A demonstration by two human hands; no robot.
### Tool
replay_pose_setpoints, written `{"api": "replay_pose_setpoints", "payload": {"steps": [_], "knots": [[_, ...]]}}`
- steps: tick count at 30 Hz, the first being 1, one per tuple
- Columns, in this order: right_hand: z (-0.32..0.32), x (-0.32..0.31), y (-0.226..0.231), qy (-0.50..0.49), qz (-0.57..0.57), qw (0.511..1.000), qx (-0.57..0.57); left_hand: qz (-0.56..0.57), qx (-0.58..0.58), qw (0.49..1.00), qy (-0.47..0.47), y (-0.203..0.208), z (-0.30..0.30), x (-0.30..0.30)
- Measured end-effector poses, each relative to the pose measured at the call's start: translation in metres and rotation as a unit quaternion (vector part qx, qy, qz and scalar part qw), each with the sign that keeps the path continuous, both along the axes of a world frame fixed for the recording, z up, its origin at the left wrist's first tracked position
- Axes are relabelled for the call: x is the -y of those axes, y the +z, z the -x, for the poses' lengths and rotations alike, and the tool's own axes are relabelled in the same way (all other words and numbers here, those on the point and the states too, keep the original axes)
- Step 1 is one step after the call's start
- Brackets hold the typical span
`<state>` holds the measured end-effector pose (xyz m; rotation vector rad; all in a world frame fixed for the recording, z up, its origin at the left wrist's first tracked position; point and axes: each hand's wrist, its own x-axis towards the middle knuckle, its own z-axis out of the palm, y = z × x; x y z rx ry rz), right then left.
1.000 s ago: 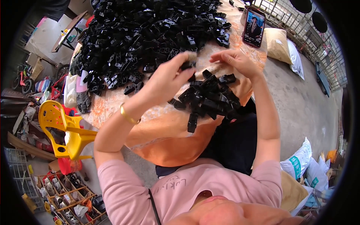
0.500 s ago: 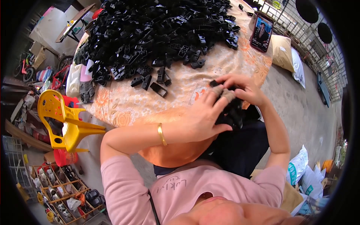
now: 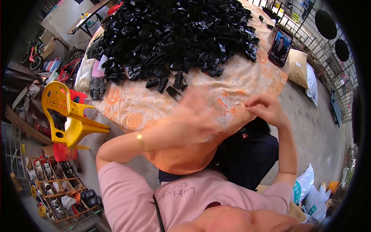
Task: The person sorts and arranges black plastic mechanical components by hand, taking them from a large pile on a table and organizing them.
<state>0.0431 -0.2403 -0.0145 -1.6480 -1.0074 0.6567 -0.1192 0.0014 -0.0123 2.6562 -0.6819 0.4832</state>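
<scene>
My left hand is smeared by motion above the near part of the table, left of my right hand. Its fingers are too blurred to read. My right hand is over the table's near right edge, its fingers curled toward the thumb in a pinch. Anything between those fingertips is too small to make out. Beyond both hands lies a large heap of black plastic parts. A few loose parts lie at its near edge, among them a rectangular black part close to my left hand.
A floral orange cloth covers the table. A phone with a lit screen stands at the right. A yellow plastic chair stands left, above a shoe rack. Filled sacks stand on the floor at right.
My hands have come apart, the left one moving leftward. The black parts that were between them no longer show there. The whole view has shifted slightly.
</scene>
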Motion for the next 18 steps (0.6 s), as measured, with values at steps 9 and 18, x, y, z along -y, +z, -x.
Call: {"api": "replay_pose_setpoints", "payload": {"steps": [9,18], "knots": [[-0.029,-0.094,-0.011,-0.095,0.012,0.863,0.496,-0.099,-0.094,0.959,0.249,-0.023,-0.028,-0.048],[-0.048,-0.085,-0.010,-0.116,0.127,0.912,0.373,-0.013,0.000,0.987,0.161,-0.028,-0.092,-0.002]]}}
